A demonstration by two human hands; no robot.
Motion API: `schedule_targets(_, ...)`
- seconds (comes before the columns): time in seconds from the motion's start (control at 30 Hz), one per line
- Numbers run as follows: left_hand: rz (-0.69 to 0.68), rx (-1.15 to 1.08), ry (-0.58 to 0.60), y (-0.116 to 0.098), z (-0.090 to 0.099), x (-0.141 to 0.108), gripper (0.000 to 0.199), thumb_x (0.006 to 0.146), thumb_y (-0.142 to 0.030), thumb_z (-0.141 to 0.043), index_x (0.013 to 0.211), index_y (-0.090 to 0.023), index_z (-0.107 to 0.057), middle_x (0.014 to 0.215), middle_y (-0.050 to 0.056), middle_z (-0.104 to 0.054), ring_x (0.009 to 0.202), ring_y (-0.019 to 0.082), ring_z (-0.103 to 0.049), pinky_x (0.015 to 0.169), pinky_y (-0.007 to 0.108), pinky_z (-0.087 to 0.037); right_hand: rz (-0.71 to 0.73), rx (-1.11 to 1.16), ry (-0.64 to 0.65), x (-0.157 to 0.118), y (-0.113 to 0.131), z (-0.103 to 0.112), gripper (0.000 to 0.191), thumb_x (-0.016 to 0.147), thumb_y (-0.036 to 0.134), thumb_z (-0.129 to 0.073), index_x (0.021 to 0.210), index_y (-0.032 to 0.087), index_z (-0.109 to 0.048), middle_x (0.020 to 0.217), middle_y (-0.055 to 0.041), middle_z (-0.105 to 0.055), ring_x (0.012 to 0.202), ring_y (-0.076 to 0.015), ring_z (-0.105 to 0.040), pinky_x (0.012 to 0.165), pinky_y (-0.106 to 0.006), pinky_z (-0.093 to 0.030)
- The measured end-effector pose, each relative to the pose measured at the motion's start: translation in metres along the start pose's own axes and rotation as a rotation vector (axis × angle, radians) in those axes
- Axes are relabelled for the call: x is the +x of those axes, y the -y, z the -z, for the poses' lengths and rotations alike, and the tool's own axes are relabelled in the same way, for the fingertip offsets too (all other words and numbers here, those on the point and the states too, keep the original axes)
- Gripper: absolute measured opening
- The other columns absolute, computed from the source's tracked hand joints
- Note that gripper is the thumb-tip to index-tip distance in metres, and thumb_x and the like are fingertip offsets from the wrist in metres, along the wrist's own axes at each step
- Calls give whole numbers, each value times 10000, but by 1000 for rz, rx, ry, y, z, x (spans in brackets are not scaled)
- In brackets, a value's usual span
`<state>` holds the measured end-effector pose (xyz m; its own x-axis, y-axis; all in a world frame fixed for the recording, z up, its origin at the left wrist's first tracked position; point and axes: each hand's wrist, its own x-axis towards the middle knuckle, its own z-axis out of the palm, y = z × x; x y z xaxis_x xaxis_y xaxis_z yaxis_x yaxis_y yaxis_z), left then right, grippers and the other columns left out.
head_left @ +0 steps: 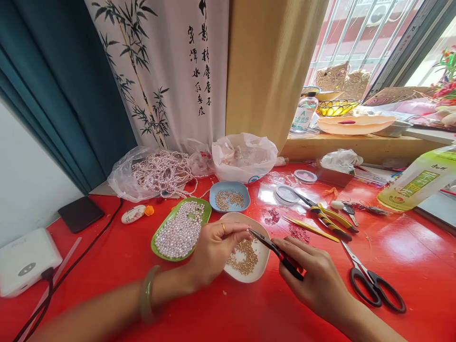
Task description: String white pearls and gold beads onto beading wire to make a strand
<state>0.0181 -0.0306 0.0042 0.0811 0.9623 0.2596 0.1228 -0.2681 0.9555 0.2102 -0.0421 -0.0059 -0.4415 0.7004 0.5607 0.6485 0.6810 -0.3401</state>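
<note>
My right hand (313, 266) is closed round a pair of black-handled pliers (281, 254), whose tips point up and left. My left hand (217, 247), with a ring and a bangle on that arm, pinches something too small to make out at the plier tips. Both hands are over a white dish (263, 270) holding gold beads (245, 261). Left of it, partly behind my left hand, sits a green tray (158, 254) of pearl-like beads (178, 232). A blue dish (245, 202) with more gold beads (230, 199) stands behind.
Scissors (374, 280), yellow tweezers (313, 228) and yellow-handled pliers (331, 218) lie on the red table (178, 308) at right. A green-yellow bottle (416, 180) stands beyond. Bead strands (160, 173) and a plastic bag (245, 156) sit at the back. A cable (89, 242) runs at left.
</note>
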Motion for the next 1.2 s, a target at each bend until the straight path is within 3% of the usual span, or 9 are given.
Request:
schedule_targets(0.57, 190, -86, -44, -4, -6, -3, 149, 682, -266, -621, 756, -164, -701, 670, 27, -673, 485, 77, -517, 438, 158, -439, 12, -182, -38, -2, 2, -3, 273, 751, 138, -399, 929, 115, -606, 687, -73, -617, 479, -136, -552, 429, -230, -424)
schedule_targets(0.77, 92, -26, -27, -2, -2, 4, 152, 679, -283, -631, 751, -168, -700, 648, 19, -664, 500, 92, -526, 482, 186, -458, -15, -251, -6, 4, -2, 6, 302, 742, 163, -409, 980, 170, -594, 803, -77, -636, 612, -157, -602, 502, -229, -447)
schedule_targets(1.2, -106, 149, -24, 3, 1, 5, 107, 717, -219, -598, 780, -184, -678, 751, 21, -670, 665, 136, -603, 638, 235, -503, 27, -244, -10, 3, -2, 9, 327, 721, 135, -412, 991, 163, -594, 773, -71, -620, 548, -141, -564, 467, -234, -428)
